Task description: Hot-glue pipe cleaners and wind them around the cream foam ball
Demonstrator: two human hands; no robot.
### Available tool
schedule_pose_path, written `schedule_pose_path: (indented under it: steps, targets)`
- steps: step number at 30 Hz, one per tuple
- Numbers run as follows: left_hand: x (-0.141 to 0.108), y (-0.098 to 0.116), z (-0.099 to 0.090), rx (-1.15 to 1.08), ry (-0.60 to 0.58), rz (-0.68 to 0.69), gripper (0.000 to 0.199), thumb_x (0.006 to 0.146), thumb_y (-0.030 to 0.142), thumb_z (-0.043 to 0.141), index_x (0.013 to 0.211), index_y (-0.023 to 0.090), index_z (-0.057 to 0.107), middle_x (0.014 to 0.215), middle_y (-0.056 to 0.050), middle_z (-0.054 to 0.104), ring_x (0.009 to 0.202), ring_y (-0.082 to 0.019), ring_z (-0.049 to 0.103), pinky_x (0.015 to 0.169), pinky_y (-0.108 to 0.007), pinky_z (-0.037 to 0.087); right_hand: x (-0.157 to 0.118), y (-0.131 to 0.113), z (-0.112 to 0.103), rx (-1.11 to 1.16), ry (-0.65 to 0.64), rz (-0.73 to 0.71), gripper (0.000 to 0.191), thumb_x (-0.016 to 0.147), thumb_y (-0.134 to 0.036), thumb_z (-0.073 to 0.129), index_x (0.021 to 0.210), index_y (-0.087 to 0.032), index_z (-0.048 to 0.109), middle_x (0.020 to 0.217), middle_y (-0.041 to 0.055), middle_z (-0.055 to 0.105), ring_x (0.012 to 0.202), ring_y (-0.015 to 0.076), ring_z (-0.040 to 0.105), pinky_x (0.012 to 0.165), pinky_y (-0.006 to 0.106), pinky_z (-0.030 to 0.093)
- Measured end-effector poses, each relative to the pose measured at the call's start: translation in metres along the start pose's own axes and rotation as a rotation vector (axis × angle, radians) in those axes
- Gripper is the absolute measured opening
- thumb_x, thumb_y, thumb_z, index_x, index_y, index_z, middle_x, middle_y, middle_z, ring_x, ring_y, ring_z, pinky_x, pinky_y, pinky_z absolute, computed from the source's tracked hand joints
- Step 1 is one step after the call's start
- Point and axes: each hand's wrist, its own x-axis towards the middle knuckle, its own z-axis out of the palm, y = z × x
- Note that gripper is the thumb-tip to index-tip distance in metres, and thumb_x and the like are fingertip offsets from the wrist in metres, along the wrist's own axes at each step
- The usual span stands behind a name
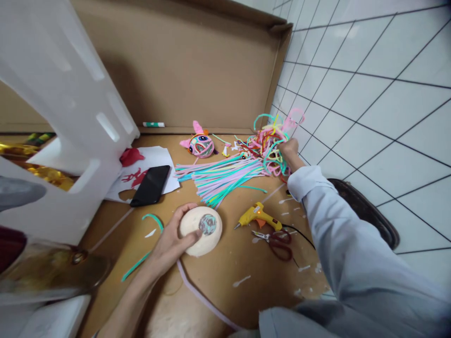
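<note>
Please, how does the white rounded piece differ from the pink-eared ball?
The white rounded piece is mostly plain, with one grey-and-teal patch; the pink-eared ball is multicoloured, with eyes.
The white rounded piece is held in the left hand, while the pink-eared ball lies on the brown surface.
The white rounded piece appears larger, but it is also nearer the camera than the pink-eared ball.
Both look rounded.

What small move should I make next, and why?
Perhaps gently loosen the colorful tangle with your right hand: that hand is at its edge, the strands loop over one another, and your left hand is busy holding the white dome.
</note>
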Motion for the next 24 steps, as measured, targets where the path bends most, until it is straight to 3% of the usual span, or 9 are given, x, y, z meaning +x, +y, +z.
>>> schedule_pose_path:
  steps: [3, 5, 7, 9, 11, 13, 15, 19, 24]
  targets:
    - [-0.002, 0.004, 0.002, 0.012, 0.011, -0.008, 0.070, 0.056, 0.044, 0.074, 0.119, 0.020, 0.055, 0.121, -0.013, 0.069, 0.106, -0.033, 0.069, 0.094, -0.045, 0.058, 0.005, -0.006, -0.015, -0.089, 0.086, 0.032, 0.039, 0.103, -0.030, 0.043, 0.120, -0.004, 0.066, 0.112, 0.0225, 0.069, 0.109, 0.0321, 0.067, 0.087, 0.042, 0.050]
    - [-0.003, 0.006, 0.003, 0.025, 0.024, -0.001, 0.071, 0.056, 0.046, 0.074, 0.119, 0.019, 0.055, 0.121, -0.013, 0.068, 0.106, -0.033, 0.069, 0.094, -0.045, 0.058, -0.008, -0.009, -0.020, -0.181, 0.171, -0.101, 0.043, 0.102, -0.021, 0.034, 0.129, -0.004, 0.061, 0.117, 0.0236, 0.068, 0.117, 0.0315, 0.064, 0.095, 0.043, 0.045]
    - [-0.003, 0.007, 0.004, 0.026, 0.023, 0.007, 0.072, 0.057, 0.047, 0.073, 0.120, 0.018, 0.054, 0.122, -0.013, 0.068, 0.108, -0.033, 0.068, 0.094, -0.045, 0.058, -0.033, -0.009, -0.020, -0.303, 0.158, -0.296, 0.048, 0.097, -0.014, 0.039, 0.144, -0.006, 0.050, 0.132, 0.0244, 0.063, 0.127, 0.0336, 0.058, 0.104, 0.048, 0.042]
    - [-0.004, 0.007, 0.004, 0.017, 0.005, 0.011, 0.073, 0.059, 0.047, 0.072, 0.123, 0.017, 0.053, 0.123, -0.013, 0.068, 0.109, -0.033, 0.068, 0.093, -0.044, 0.058, -0.064, -0.006, -0.016, -0.452, -0.043, -0.449, 0.065, 0.091, -0.012, 0.052, 0.155, -0.009, 0.037, 0.148, 0.0264, 0.052, 0.136, 0.0372, 0.050, 0.111, 0.053, 0.038]
    - [-0.005, 0.006, 0.003, 0.005, -0.006, 0.014, 0.074, 0.059, 0.047, 0.072, 0.125, 0.017, 0.052, 0.124, -0.013, 0.068, 0.109, -0.032, 0.068, 0.091, -0.043, 0.059, -0.088, -0.004, -0.014, -0.584, -0.347, -0.499, 0.084, 0.085, -0.017, 0.067, 0.160, -0.010, 0.030, 0.157, 0.0276, 0.042, 0.143, 0.0411, 0.043, 0.116, 0.057, 0.033]
    - [-0.005, 0.005, 0.003, -0.008, -0.008, 0.021, 0.074, 0.060, 0.046, 0.072, 0.126, 0.017, 0.052, 0.124, -0.013, 0.068, 0.109, -0.032, 0.068, 0.090, -0.043, 0.060, -0.099, -0.004, -0.019, -0.622, -0.501, -0.476, 0.092, 0.076, -0.022, 0.079, 0.157, -0.011, 0.038, 0.154, 0.0274, 0.047, 0.140, 0.0430, 0.048, 0.112, 0.055, 0.040]
    - [-0.005, 0.003, 0.004, -0.023, 0.001, 0.026, 0.075, 0.058, 0.045, 0.073, 0.125, 0.018, 0.053, 0.122, -0.012, 0.068, 0.106, -0.032, 0.069, 0.088, -0.043, 0.060, -0.096, -0.007, -0.033, -0.604, -0.541, -0.478, 0.083, 0.075, -0.022, 0.080, 0.152, -0.015, 0.049, 0.152, 0.0223, 0.052, 0.134, 0.0386, 0.056, 0.107, 0.046, 0.047]
    - [-0.003, 0.001, 0.007, -0.056, 0.013, 0.045, 0.078, 0.053, 0.047, 0.075, 0.122, 0.017, 0.055, 0.122, -0.013, 0.067, 0.106, -0.032, 0.068, 0.090, -0.045, 0.059, -0.081, -0.027, -0.073, -0.521, -0.467, -0.551, 0.050, 0.091, -0.015, 0.052, 0.140, -0.023, 0.064, 0.142, 0.0093, 0.065, 0.130, 0.0252, 0.061, 0.107, 0.034, 0.047]
    - [-0.006, 0.003, 0.008, -0.093, 0.006, 0.064, 0.081, 0.054, 0.048, 0.075, 0.126, 0.017, 0.052, 0.125, -0.013, 0.065, 0.109, -0.033, 0.066, 0.092, -0.045, 0.058, -0.082, -0.053, -0.095, -0.227, -0.120, -0.477, 0.035, 0.090, -0.020, 0.050, 0.112, -0.018, 0.077, 0.109, 0.0119, 0.078, 0.110, 0.0295, 0.070, 0.094, 0.041, 0.054]
